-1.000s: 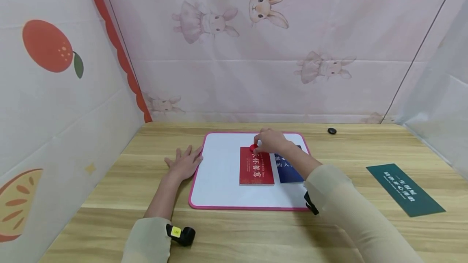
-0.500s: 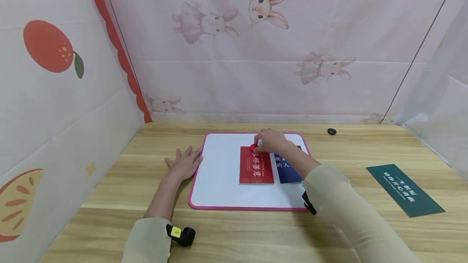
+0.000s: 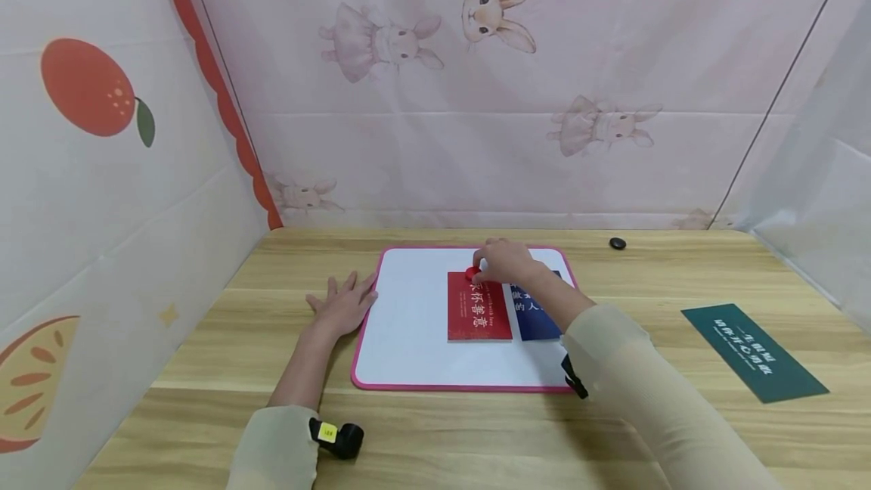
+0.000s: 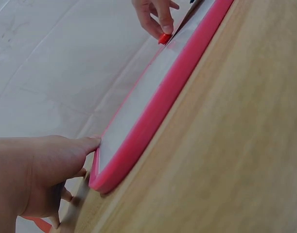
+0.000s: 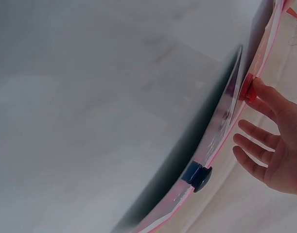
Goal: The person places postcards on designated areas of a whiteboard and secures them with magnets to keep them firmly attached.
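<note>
In the head view a whiteboard (image 3: 408, 324) with a pink rim lies on the table. My right hand (image 3: 506, 259) pinches a red round magnet (image 3: 472, 273) between thumb and index finger at the top of a red card (image 3: 478, 316). The right wrist view has the same magnet (image 5: 247, 88) in the fingertips, the other fingers loosely bent. Right of the red card, partly under my forearm, lies a dark blue card (image 3: 537, 320). A dark round magnet (image 5: 201, 178) stands on the board there. My left hand (image 3: 342, 307) spreads its fingers on the table, touching the board's left rim.
A dark green card (image 3: 755, 354) lies on the table (image 3: 435, 437) to the right. Behind it, near the back edge, sits a black round magnet (image 3: 617, 243). Printed cloth walls (image 3: 435, 157) stand at the back and both sides.
The red card has shifted very slightly to the right and away from me. My right hand keeps its pinch on the red magnet, and the left hand has not moved.
</note>
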A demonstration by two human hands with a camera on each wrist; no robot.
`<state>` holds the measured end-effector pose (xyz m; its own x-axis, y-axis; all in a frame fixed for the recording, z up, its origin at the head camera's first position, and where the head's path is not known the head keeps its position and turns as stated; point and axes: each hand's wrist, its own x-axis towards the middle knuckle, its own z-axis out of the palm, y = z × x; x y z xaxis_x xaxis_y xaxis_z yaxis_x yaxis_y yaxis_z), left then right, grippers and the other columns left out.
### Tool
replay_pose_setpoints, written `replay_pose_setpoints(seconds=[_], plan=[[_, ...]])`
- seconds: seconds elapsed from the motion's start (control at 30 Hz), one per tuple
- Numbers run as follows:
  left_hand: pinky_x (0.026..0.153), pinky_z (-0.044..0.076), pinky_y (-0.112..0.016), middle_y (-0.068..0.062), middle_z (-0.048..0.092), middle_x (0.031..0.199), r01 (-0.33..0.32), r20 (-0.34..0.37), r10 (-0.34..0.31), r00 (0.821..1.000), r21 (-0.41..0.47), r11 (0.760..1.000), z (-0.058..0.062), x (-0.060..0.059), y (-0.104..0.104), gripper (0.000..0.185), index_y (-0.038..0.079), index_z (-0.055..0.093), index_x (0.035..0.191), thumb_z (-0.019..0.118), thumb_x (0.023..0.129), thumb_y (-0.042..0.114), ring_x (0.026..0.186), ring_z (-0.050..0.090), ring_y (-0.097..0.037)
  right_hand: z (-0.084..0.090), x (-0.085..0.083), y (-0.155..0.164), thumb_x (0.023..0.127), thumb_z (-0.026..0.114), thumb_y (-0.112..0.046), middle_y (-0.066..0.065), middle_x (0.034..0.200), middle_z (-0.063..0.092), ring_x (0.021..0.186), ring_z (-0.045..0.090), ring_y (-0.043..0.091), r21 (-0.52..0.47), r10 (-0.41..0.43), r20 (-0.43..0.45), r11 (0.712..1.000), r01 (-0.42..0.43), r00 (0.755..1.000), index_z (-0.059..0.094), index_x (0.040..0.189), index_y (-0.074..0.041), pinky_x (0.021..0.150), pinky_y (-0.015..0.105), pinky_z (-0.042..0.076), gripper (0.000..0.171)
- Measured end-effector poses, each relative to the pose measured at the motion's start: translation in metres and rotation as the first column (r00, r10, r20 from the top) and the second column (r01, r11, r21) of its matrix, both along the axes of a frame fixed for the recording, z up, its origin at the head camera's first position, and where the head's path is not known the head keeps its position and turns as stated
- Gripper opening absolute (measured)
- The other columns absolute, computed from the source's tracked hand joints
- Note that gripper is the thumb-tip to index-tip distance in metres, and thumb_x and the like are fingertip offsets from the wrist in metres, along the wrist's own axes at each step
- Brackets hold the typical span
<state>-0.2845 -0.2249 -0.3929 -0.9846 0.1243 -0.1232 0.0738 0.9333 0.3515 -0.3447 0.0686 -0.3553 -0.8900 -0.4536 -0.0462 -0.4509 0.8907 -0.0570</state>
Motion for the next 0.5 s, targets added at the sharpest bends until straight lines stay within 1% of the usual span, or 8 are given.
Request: replay_pose_setpoints(seconds=[0.13,0.3,0.4,0.5], plan=[[0.087,-0.009,-0.074,-0.023,0.012,0.148,0.002,-0.001,-0.002,1.000,-0.001,1.000,0.0002,0.0004,-0.0002,0.052,0.017,0.023,0.147,0.031,0.100,0.038,0.129,-0.005,-0.052,-0.0010,0.0002,0.0003,0.076,0.073,-0.038,0.004,0.098,0.058,0.091,0.052,0.018,-0.010,-0.003,-0.002,1.000,0.003,1.000,0.068,0.110,-0.019,0.073,0.032,0.047,0.039],[0.087,-0.008,-0.074,-0.023,0.012,0.148,0.003,-0.001,-0.003,1.000,-0.004,1.000,0.0002,0.0004,-0.0001,0.052,0.017,0.023,0.147,0.030,0.100,0.038,0.129,-0.004,-0.052,-0.0020,0.0010,0.0010,0.079,0.071,-0.038,0.005,0.101,0.058,0.091,0.051,0.018,-0.020,-0.019,0.019,1.000,0.019,1.000,0.066,0.111,-0.018,0.074,0.033,0.047,0.038],[0.087,-0.008,-0.075,-0.023,0.012,0.148,0.004,-0.004,-0.004,1.000,-0.005,1.000,-0.0001,0.0002,0.0000,0.052,0.017,0.024,0.147,0.030,0.100,0.038,0.129,-0.004,-0.052,0.0006,0.0031,0.0025,0.080,0.070,-0.036,0.008,0.105,0.057,0.095,0.052,0.021,-0.056,-0.041,0.046,0.998,0.043,0.998,0.064,0.116,-0.016,0.077,0.035,0.048,0.041],[0.087,-0.008,-0.075,-0.023,0.013,0.148,0.003,-0.007,-0.004,1.000,-0.009,1.000,-0.0003,0.0004,0.0000,0.052,0.017,0.024,0.147,0.030,0.100,0.038,0.129,-0.004,-0.052,0.0067,0.0051,0.0048,0.080,0.070,-0.034,0.011,0.111,0.056,0.099,0.053,0.024,-0.101,-0.052,0.054,0.993,0.057,0.997,0.061,0.120,-0.014,0.079,0.037,0.049,0.045]])
